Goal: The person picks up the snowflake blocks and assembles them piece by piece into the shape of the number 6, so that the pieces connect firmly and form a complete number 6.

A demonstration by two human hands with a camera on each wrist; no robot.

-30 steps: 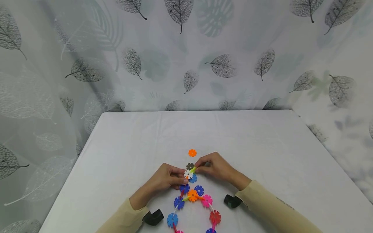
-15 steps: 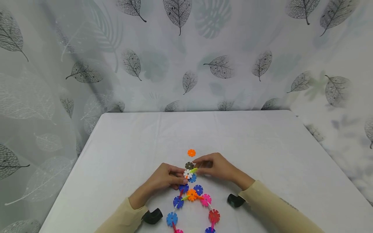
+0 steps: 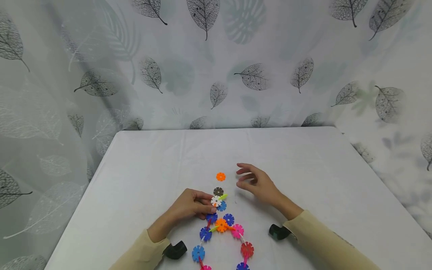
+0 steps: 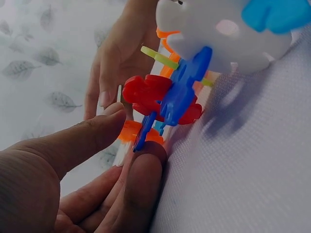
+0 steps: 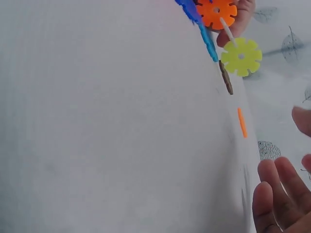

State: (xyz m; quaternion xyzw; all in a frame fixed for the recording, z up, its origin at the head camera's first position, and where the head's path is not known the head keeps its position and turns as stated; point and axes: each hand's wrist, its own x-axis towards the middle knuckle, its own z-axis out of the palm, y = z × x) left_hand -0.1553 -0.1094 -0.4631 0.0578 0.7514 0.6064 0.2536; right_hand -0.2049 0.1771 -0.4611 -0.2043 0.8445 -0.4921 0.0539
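My left hand [image 3: 194, 203] pinches a small cluster of linked, notched plastic snowflake discs between thumb and fingers. In the head view the white disc [image 3: 216, 201] is at its fingertips, with a yellow-green disc [image 3: 223, 196] joined on edgewise. A blue disc [image 4: 144, 131] shows between thumb and finger in the left wrist view, beside a red disc [image 4: 148, 92]. From the right wrist, an orange disc [image 5: 217, 12] carries the flat yellow-green one. My right hand [image 3: 258, 183] hovers to the right, fingers loosely bent, holding nothing. Nearest to it lies a loose orange disc [image 3: 221, 176].
Loose grey-brown [image 3: 218, 191] and light blue [image 3: 221, 206] discs lie by the cluster. Nearer me, a ring of linked discs, including a red disc [image 3: 247, 249], runs off the frame's bottom edge. A leaf-patterned curtain [image 3: 189, 75] hangs behind the white table [image 3: 152, 161].
My right hand has let go of the yellow-green disc and moved right and away from me, its fingers loosening. My left hand stays with the cluster.
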